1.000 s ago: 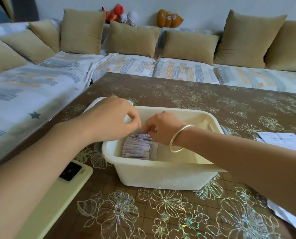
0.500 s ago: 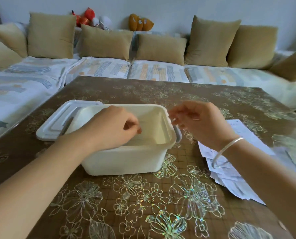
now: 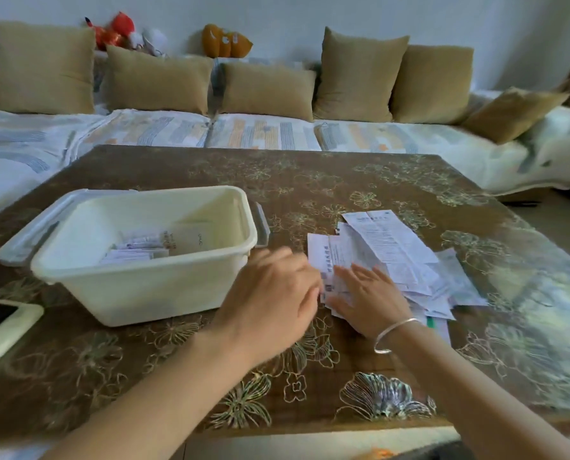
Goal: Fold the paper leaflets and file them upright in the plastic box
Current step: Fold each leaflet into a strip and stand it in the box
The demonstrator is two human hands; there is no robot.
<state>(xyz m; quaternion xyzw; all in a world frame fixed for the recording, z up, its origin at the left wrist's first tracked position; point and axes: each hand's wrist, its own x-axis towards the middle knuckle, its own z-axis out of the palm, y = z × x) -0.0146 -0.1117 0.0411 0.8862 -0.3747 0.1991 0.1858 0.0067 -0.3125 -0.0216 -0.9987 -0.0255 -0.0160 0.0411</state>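
Leaflets, white printed paper sheets (image 3: 389, 257), lie in a loose overlapping heap on the brown table with the shiny flower-pattern cover (image 3: 310, 180), just right of the cream rectangular plastic box (image 3: 144, 287). We see our right hand (image 3: 369, 293) pressed flat on the near left part of the heap, fingers spread apart and gripping nothing, a silver bangle (image 3: 393, 333) on its wrist. Our left hand (image 3: 273, 300) hovers between the box and the heap, its fingertips at the heap's left edge; they are motion-blurred, so we cannot tell whether they pinch a sheet. Inside the box, a few folded leaflets (image 3: 137, 249) stand toward its left. A pale green phone (image 3: 1, 330) lies at the near left of the table.
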